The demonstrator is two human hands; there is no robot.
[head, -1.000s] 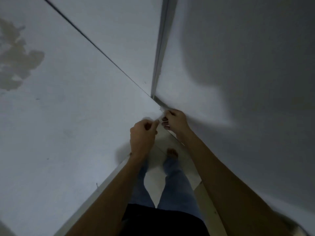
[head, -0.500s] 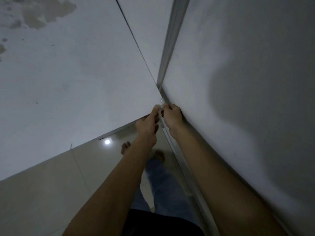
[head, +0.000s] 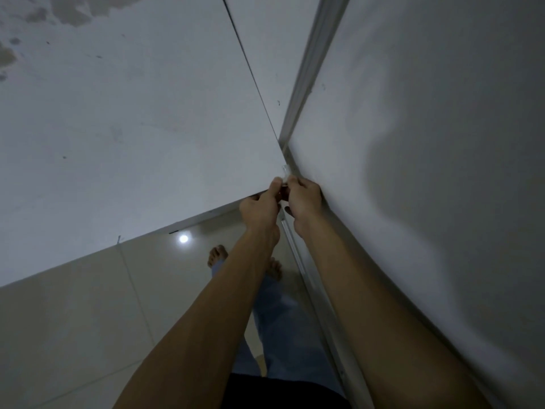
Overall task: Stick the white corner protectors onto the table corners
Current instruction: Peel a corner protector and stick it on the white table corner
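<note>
1. Dim grey light fills the single head view: a pale tabletop (head: 124, 137) takes up the upper left of the frame, a plain wall (head: 427, 143) the right, and glossy floor tiles (head: 88, 320) the lower left, with the person's bare feet and jeans below centre.
2. At frame centre the tabletop's corner comes almost against the wall, beside a metal rail (head: 306, 72) that runs up toward the top edge.
3. A small white corner protector (head: 285, 174) sits right at that corner, mostly hidden by fingertips; whether it is already stuck down cannot be told.
4. Coming from below, the left hand (head: 261, 206) pinches the protector with thumb and fingers curled, probably to steady it against the edge.
5. Squeezed into the narrow gap by the wall, the right hand (head: 303, 199) has its fingers curled onto the same piece, seemingly to align and press it squarely.
6. No brand, label or writing is legible anywhere; the tabletop only shows stains at the upper left.
</note>
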